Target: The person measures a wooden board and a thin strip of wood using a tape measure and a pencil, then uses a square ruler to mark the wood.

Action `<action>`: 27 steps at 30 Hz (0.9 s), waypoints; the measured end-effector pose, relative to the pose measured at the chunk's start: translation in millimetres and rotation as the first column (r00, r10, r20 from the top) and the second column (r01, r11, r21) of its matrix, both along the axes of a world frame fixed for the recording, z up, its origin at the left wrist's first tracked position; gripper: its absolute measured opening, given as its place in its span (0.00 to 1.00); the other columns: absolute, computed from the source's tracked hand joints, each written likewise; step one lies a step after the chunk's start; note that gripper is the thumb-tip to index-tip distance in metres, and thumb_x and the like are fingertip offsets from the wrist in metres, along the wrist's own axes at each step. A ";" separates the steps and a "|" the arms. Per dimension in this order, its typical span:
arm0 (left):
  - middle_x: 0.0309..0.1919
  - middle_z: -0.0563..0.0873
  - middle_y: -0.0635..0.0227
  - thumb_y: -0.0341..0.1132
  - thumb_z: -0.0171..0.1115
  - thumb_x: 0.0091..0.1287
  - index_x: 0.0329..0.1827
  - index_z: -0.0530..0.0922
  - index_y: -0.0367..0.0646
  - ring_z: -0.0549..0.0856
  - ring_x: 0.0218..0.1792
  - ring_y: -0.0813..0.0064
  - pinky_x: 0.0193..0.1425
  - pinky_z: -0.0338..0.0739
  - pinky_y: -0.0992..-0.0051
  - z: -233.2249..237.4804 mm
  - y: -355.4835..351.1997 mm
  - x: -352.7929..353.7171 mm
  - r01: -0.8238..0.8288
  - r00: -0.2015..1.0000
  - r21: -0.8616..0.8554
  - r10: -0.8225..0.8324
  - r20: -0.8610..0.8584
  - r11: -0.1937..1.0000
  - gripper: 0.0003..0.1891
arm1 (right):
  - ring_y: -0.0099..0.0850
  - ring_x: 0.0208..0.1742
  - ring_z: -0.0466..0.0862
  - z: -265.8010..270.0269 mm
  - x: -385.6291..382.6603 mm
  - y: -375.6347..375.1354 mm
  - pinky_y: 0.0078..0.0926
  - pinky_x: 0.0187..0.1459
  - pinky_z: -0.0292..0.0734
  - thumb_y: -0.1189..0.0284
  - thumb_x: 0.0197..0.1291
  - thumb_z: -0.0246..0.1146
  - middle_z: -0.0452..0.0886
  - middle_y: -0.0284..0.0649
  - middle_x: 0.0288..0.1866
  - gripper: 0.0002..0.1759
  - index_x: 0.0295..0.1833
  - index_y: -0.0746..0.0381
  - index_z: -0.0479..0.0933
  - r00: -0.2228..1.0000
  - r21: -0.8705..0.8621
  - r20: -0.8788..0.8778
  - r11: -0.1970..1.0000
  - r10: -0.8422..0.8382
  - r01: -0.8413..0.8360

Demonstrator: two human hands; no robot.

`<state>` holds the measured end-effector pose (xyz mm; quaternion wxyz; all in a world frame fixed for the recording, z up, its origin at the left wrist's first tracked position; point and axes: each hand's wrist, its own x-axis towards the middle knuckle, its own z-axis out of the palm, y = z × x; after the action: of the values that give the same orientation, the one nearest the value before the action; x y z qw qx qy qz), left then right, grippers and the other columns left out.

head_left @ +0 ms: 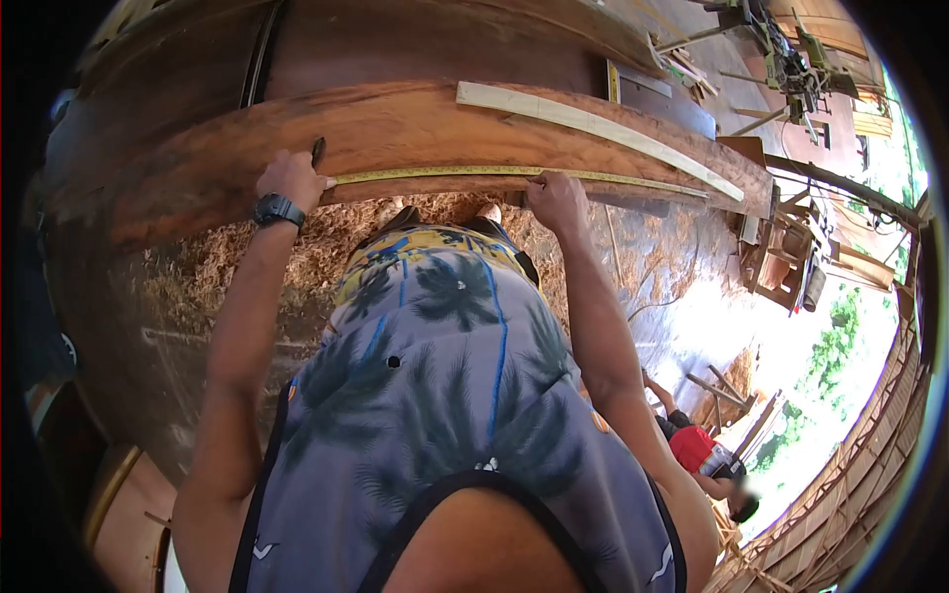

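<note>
A long reddish-brown wooden plank lies across in front of me. A yellow tape measure is stretched along its near edge. My left hand is closed at the tape's left part, with a short dark object sticking up from the fingers; what that object is I cannot tell. Pinched on the tape farther right is my right hand, its fingers at the plank's edge. The tape runs on past it toward the plank's right end. A pale, slightly curved wooden strip rests on the plank beyond the tape.
Wood shavings cover the floor around my feet. Machinery stands at the upper right, and wooden frames sit beyond the plank's right end. Another person in a red and black top is at the lower right.
</note>
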<state>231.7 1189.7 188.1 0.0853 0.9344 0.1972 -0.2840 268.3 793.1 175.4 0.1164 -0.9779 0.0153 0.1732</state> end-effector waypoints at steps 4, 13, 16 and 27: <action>0.56 0.83 0.55 0.53 0.75 0.60 0.55 0.86 0.47 0.84 0.58 0.53 0.60 0.81 0.54 -8.0 4.0 -7.5 0.034 0.996 0.019 -0.036 0.083 0.999 0.26 | 0.53 0.42 0.88 -12.7 -4.0 -3.8 0.48 0.49 0.81 0.62 0.58 0.62 0.87 0.56 0.36 0.16 0.41 0.61 0.88 0.996 0.089 0.086 0.995 0.033 -0.040; 0.57 0.83 0.54 0.52 0.75 0.60 0.56 0.86 0.45 0.83 0.60 0.53 0.61 0.81 0.55 -4.2 1.1 -3.1 0.008 1.000 -0.012 -0.008 0.022 1.000 0.26 | 0.56 0.47 0.86 -15.6 -2.7 -4.2 0.50 0.57 0.79 0.59 0.56 0.61 0.87 0.56 0.40 0.18 0.43 0.57 0.89 0.997 0.019 0.057 0.998 -0.054 0.053; 0.57 0.83 0.54 0.51 0.75 0.60 0.56 0.86 0.45 0.83 0.60 0.54 0.60 0.82 0.55 -3.0 0.3 -5.2 0.010 0.999 0.007 -0.010 0.045 1.000 0.25 | 0.56 0.47 0.86 -17.2 -0.6 -7.7 0.50 0.56 0.79 0.59 0.56 0.61 0.87 0.57 0.39 0.18 0.43 0.57 0.89 0.998 0.033 0.059 0.999 -0.012 0.010; 0.46 0.86 0.51 0.40 0.61 0.67 0.43 0.88 0.41 0.87 0.51 0.51 0.52 0.83 0.54 -31.6 9.6 -24.6 0.020 0.952 0.053 -0.035 0.305 0.998 0.13 | 0.54 0.42 0.87 -11.6 3.3 -19.5 0.50 0.49 0.81 0.59 0.65 0.59 0.87 0.54 0.38 0.17 0.42 0.60 0.87 0.958 -0.145 0.102 0.957 0.269 -0.253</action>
<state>207.0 1199.3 156.5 0.0877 0.9716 0.1755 -0.1320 271.6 773.7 163.8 0.0288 -0.9855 -0.1097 0.1265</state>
